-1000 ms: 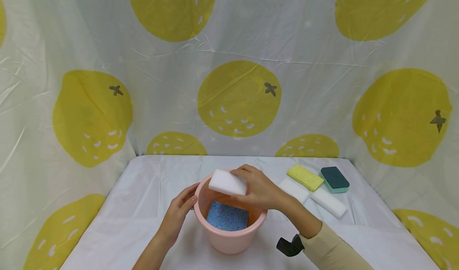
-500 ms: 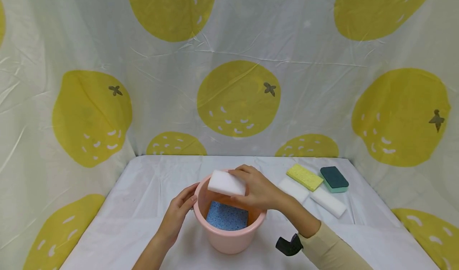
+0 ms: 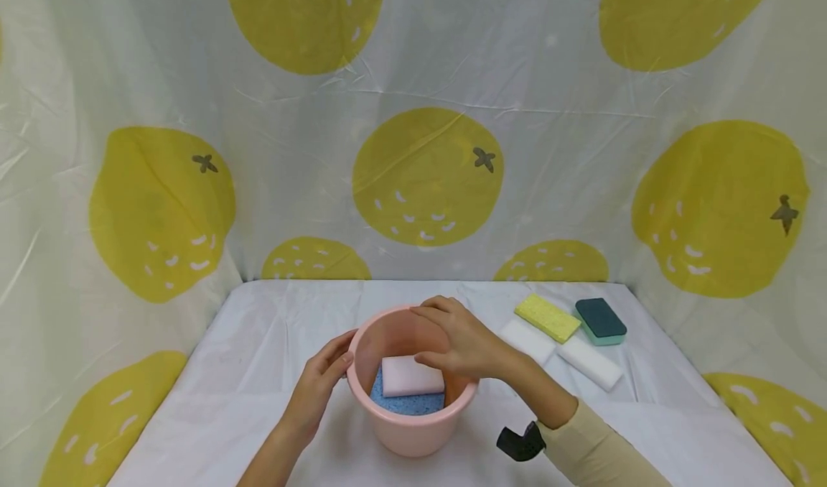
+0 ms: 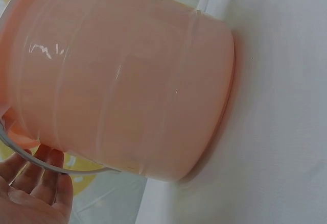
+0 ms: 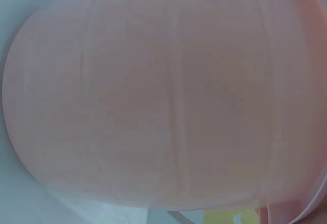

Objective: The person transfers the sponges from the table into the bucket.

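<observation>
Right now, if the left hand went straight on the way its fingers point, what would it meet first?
Most likely the pink bucket: the left hand looks right up against its rim, though exact contact is hard to judge.

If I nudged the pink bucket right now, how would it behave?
The pink bucket might tip if shoved high, its base being narrower than its mouth. It is probably light, with only a white block and a blue sponge showing inside. Its smooth, shiny wall may feel slippery.
</observation>
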Demonstrator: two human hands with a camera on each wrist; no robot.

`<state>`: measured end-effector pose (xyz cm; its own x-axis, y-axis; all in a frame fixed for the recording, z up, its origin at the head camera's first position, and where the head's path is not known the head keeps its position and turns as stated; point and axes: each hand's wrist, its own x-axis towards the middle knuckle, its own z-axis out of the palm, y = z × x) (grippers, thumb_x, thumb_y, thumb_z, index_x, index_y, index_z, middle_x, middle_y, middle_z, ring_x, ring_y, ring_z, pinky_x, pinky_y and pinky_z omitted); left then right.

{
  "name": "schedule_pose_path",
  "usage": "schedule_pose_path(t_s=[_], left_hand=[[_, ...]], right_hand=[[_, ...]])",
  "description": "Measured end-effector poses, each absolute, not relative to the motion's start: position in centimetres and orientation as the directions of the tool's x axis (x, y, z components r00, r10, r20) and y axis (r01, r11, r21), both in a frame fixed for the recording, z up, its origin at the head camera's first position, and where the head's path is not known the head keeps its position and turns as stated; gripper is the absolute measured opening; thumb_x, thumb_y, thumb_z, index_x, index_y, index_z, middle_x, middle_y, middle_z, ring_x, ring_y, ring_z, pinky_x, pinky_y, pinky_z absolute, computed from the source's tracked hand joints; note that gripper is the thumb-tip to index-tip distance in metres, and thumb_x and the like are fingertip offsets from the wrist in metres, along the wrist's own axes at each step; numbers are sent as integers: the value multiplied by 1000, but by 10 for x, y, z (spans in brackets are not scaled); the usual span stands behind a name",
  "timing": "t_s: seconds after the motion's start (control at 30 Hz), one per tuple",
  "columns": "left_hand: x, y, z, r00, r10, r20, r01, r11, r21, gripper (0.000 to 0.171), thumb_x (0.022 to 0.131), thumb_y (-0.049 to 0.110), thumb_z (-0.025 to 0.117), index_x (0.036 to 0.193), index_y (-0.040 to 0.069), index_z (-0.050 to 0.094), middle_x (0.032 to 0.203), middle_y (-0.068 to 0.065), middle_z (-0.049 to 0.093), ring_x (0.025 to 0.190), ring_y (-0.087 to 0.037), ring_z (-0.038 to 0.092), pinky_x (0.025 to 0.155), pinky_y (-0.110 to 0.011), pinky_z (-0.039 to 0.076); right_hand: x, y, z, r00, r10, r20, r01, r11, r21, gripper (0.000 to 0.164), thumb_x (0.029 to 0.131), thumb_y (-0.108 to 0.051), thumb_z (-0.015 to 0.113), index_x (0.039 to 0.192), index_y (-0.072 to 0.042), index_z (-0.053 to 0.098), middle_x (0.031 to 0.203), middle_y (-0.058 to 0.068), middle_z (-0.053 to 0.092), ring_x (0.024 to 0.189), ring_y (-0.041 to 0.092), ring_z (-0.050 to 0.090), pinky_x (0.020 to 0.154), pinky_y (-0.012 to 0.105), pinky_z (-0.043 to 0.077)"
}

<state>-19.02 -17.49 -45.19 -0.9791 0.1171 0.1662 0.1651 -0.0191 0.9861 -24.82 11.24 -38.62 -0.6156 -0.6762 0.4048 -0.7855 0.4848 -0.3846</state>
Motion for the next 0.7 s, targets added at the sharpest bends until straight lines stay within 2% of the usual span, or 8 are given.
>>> schedule_pose_path(t_s=[0.5,0.7], left_hand=[[-190,-175,-454,-979,121,166,164,-28,986,45,106,19,57,149,5,54,141,-13,61,124,-23,58,100,-29,45],[-190,-174,-452,-979,116,169,167,-24,986,45,107,20,57,149,5,54,144,-13,59,127,-21,57,101,-28,44]], right_hand=[[-242,122,-379,-640,-649,411,-766,501,-403,57,91,-27,80,139,-2,63,135,7,59,125,27,53,99,54,48],[-242,135,-377,-651,-617,443,-759,518,-393,58,89,-26,83,138,-2,64,136,8,60,128,29,54,102,54,47]])
